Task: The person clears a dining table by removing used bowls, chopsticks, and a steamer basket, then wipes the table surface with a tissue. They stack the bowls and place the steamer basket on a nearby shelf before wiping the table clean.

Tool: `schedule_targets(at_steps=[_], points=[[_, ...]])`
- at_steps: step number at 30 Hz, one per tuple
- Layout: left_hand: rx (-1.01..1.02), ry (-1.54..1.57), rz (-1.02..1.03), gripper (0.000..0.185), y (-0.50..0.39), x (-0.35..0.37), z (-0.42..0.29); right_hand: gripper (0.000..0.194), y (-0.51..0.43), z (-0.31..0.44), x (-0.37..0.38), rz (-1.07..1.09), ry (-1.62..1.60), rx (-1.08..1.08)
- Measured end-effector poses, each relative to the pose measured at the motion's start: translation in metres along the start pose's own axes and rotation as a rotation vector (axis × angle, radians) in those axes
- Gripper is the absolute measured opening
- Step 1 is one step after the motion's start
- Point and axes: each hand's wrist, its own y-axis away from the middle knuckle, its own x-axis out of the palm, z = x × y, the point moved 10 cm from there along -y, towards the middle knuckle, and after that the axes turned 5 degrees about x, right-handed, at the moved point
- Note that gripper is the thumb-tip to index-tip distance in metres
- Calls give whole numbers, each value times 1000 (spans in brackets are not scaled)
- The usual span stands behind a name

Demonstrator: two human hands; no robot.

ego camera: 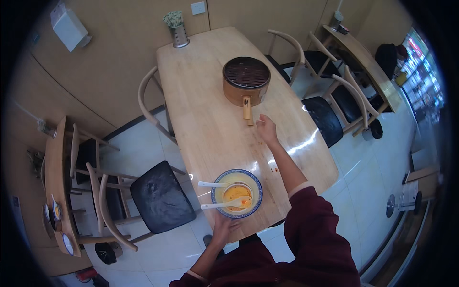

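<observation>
A blue-and-white patterned bowl (257,192) stands near the table's front edge. Inside are orange-yellow broth (235,191) and two white soup spoons (215,206), their handles over the left rim. My left hand (223,228) holds the bowl at its near side, fingers partly hidden below the rim. Farther up the table sits a round steamer pot (233,89) with a dark slatted top (247,73) and bamboo-like handles (246,109). My right hand (267,130) is just right of the handle ends, apart from them, its fingers partly curled and nothing visible in them.
Red-orange food spots (274,170) mark the wooden table (200,107). A perforated metal holder (180,37) with wrapped utensils stands by the wall. Chairs with black seats (163,199) flank the table. Another table (53,158) bears dishes. A person (386,59) is at the far right.
</observation>
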Motion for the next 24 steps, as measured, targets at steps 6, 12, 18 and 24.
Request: schedule_targets(at_steps=[6,12,18,24], points=[[-40,312,61,66,-12,11,13,11,-55,-61,130,618,-814,578],[-65,304,22,72,-19,16,24,41,-12,-19,82,1288,-1306,445],[-32,287,101,89,-7,26,-8,25,44,-82,-50,467,-707,798],[-90,257,5,86,-13,26,-6,19,129,-47,-161,384,-659,795]])
